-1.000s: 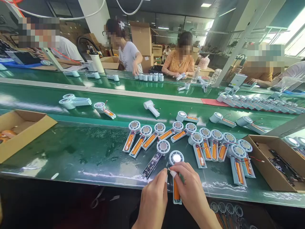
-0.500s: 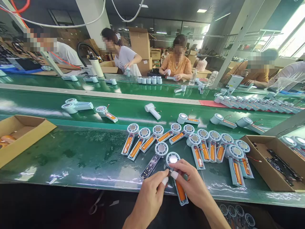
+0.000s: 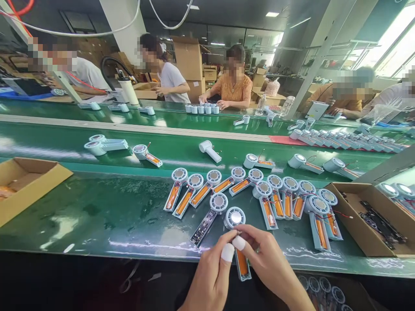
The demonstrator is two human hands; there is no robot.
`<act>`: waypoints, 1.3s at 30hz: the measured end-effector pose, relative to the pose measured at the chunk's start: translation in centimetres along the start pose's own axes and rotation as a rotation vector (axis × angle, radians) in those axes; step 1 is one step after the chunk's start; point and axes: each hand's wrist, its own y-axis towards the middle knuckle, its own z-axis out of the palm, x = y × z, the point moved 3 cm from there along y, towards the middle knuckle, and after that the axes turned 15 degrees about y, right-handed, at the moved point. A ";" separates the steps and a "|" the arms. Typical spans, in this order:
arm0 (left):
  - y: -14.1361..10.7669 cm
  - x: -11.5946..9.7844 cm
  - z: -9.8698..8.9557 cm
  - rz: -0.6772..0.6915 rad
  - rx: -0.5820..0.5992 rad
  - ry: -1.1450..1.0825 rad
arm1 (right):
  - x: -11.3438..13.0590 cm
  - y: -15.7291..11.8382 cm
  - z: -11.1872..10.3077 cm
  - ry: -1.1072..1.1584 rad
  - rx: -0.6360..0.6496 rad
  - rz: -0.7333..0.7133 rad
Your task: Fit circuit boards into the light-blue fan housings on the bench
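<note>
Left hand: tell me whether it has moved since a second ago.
Yes: the left hand has shifted slightly right in the view, judged against the exposed circuit board beside it.

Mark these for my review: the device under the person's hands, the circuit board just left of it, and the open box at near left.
Device [image 3: 234,217]: head view, on its round end.
Circuit board [image 3: 203,228]: head view, middle of its face.
Box [image 3: 35,189]: head view, near wall.

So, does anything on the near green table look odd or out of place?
Mildly: beyond the left hand, one unit shows a dark circuit board, while the units behind it show orange inserts. Dark blotches mark the tabletop; spill or wear, I cannot tell.
</note>
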 end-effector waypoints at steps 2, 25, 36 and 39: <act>-0.4 0.3 0.3 -0.112 0.013 -0.065 | -0.4 -0.1 -0.6 0.108 0.009 0.060; 2.1 0.2 2.3 -0.185 0.135 -0.519 | -1.2 -0.7 -0.7 0.683 -0.023 0.012; 2.4 -0.3 2.3 -0.070 0.108 -0.362 | -0.7 -1.6 -0.7 0.607 -0.055 -0.012; 2.6 0.2 2.4 -0.065 0.092 -0.296 | -0.5 -1.9 -0.8 0.544 -0.072 -0.048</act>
